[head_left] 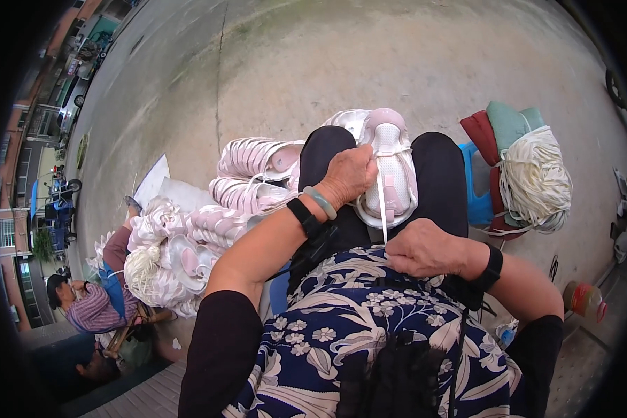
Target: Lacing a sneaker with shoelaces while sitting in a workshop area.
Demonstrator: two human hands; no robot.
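Observation:
A pink and white sneaker (398, 182) rests between my knees, its toe pointing away from me. My left hand (348, 175) is closed at the sneaker's left edge, the fingers curled against its upper; their tips are partly hidden. A white shoelace (382, 209) runs taut from beside that hand, over the shoe, down toward my lap. Its near end is pinched in my right hand (425, 249), in front of my patterned blue top.
Several pink and white shoes (254, 171) are heaped to my left. On my right, a bundle of pale laces (536, 177) lies with green and red cloth on a blue stool (475, 188). A plastic bottle (584, 301) is at the far right. Another person (101, 306) sits at the left.

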